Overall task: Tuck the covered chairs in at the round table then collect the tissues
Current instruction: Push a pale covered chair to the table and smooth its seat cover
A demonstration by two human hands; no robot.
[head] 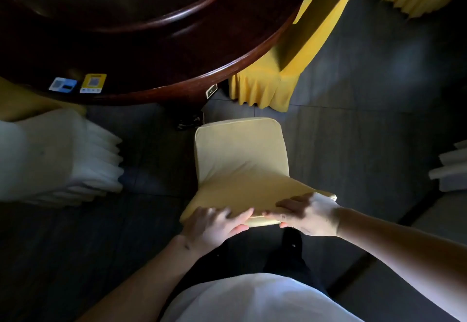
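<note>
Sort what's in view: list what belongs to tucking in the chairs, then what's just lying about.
Job:
pale yellow covered chair, gripped at its backrest top by the left hand and right hand
round dark wooden table
bright yellow covered chair
white covered chair

Lying about:
blue card
yellow card

- The chair cover (240,160) I hold is matt, smooth pale-yellow cloth.
- The round table (177,51) is glossy dark wood.
- The floor (353,132) looks like matt grey tile, perhaps.
</note>
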